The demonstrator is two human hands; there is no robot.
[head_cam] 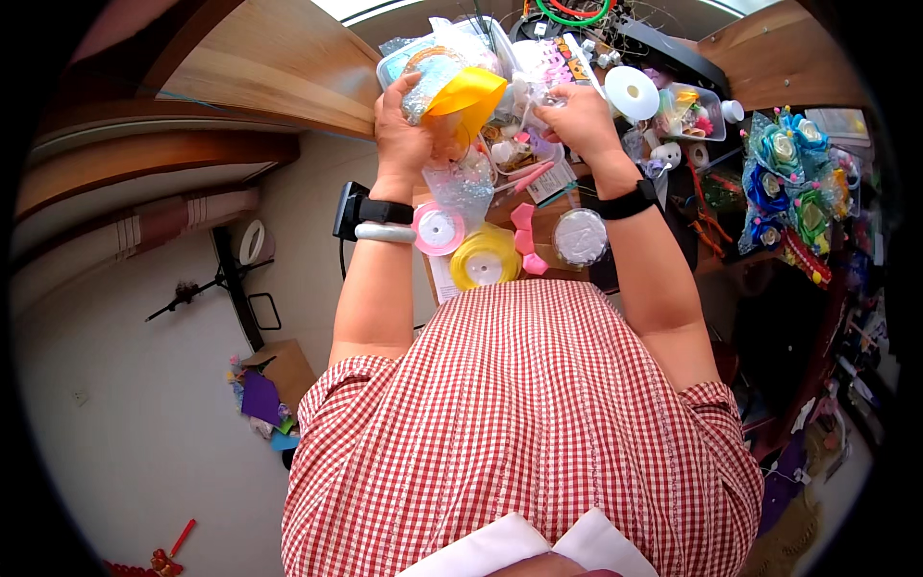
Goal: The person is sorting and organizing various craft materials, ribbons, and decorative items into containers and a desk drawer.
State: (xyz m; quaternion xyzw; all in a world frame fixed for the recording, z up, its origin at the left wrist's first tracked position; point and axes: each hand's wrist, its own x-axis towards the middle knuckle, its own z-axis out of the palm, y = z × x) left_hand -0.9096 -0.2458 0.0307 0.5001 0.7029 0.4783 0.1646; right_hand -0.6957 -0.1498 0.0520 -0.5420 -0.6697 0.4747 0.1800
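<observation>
My left hand (405, 133) grips a bundle of clear plastic bags (461, 191) with small glittery pieces inside. A wide yellow satin ribbon (467, 94) loops out beside its fingers. To the right, my right hand (584, 122) pinches clear crinkled plastic (537, 97) between thumb and fingers; what the plastic contains is hard to make out. Below and between the hands lies a heap of small craft pieces (508, 137). Nearer my body are a pink ribbon spool (438, 227), a yellow ribbon roll (484, 261), pink angular pieces (528, 238) and a round silvery-white disc (580, 236).
A plastic bin (393, 68) stands behind my left hand. At right are a white spool (632, 92), a clear box of trimmings (694, 112) and blue and green ribbon roses (782, 177). A wooden panel (274, 68) rises at left. A dark tripod (234, 288) stands beyond the table.
</observation>
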